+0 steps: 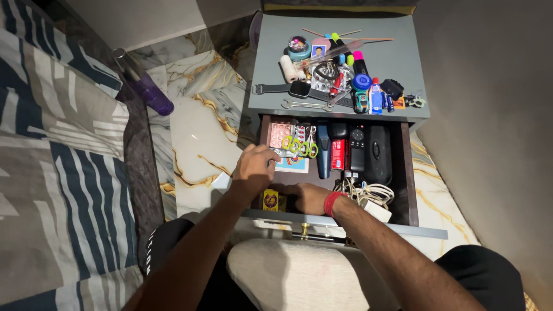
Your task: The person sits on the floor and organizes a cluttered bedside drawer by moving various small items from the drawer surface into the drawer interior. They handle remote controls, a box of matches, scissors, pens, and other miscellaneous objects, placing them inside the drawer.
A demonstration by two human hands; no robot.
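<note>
Both hands reach into the open drawer point(404, 173): left hand point(254, 167) curled over blister packs point(280, 135), right hand point(311, 197) fingers hidden.

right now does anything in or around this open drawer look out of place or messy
Nothing looks spilled or broken. The odd one is a purple bottle lying tilted on the marble floor beside the bed. The nightstand top is crowded with small items, and a white cable sits tangled near the right hand; the left hand reaches into the drawer.

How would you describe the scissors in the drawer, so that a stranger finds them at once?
Look in the open drawer under the grey bedside table top. Near its back left corner, beside the pink pill strips, lie the scissors. Only they have bright yellow-green handles.
</note>
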